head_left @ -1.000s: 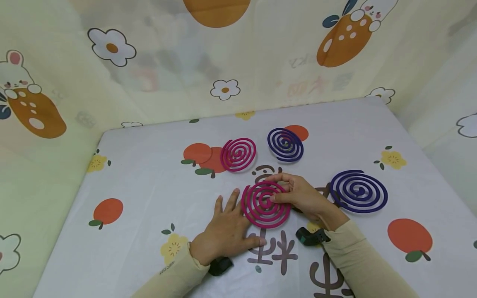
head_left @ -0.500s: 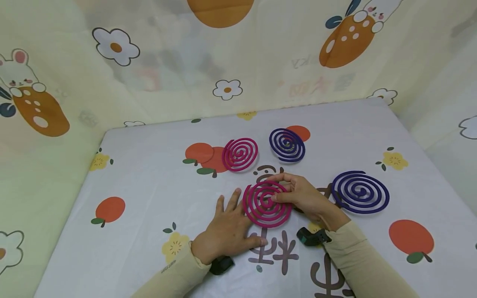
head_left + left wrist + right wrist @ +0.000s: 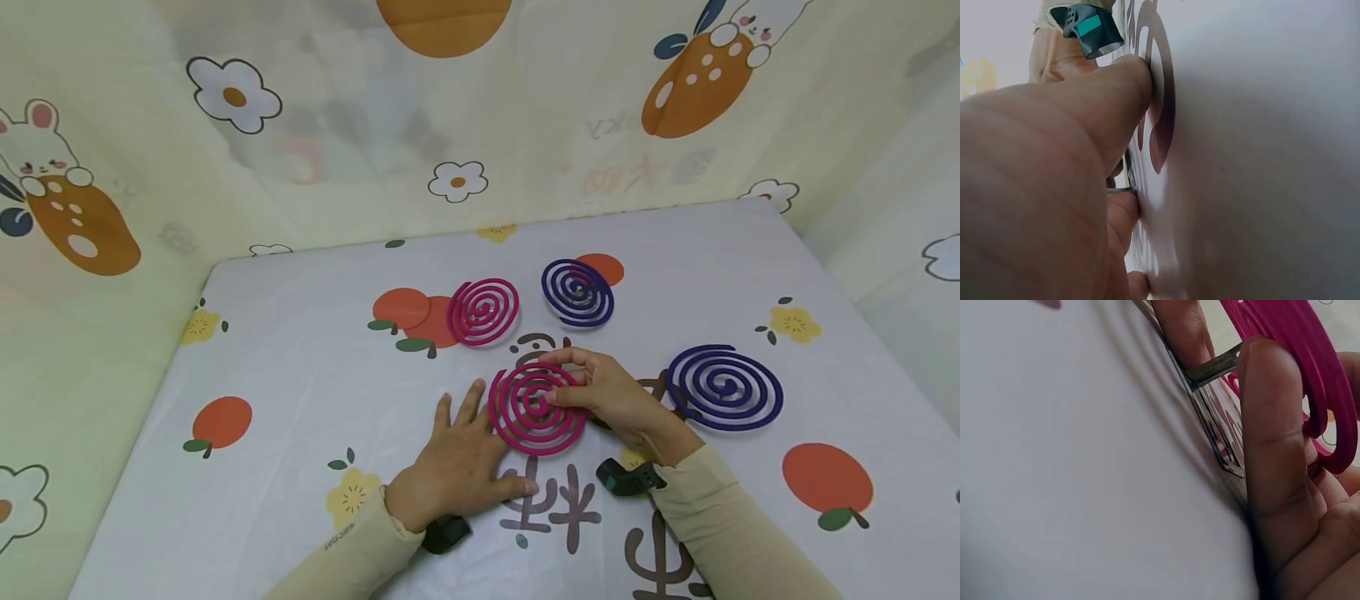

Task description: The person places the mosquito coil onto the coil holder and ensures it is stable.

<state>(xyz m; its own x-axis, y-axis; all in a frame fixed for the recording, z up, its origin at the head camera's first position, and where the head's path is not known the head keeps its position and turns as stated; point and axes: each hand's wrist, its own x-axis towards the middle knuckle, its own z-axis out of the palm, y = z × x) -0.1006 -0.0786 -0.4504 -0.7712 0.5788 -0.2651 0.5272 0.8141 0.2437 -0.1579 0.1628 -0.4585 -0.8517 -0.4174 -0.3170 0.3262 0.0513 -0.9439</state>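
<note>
My right hand [image 3: 618,400] pinches a pink mosquito coil [image 3: 538,406], thumb on top near its centre and fingers at the far edge. In the right wrist view this coil [image 3: 1317,369] is held just above a thin metal coil stand [image 3: 1213,367], whose upright tab points up at it. My left hand [image 3: 453,467] lies on the table with fingers spread and thumb out. Part of it reaches under the coil, and a fingertip touches the stand's base in the right wrist view. The coil hides most of the stand from the head view.
Behind the hands lie another pink coil [image 3: 482,310] and a dark blue coil [image 3: 577,288]. A second, larger-looking dark blue coil [image 3: 726,386] is right of my right hand. The table has a printed white cloth [image 3: 300,350]; a patterned curtain [image 3: 337,192] hangs along the back.
The near edge of the held pink coil has shifted up very slightly in the head view. Both hands keep almost the same place, and the other coils lie unchanged.
</note>
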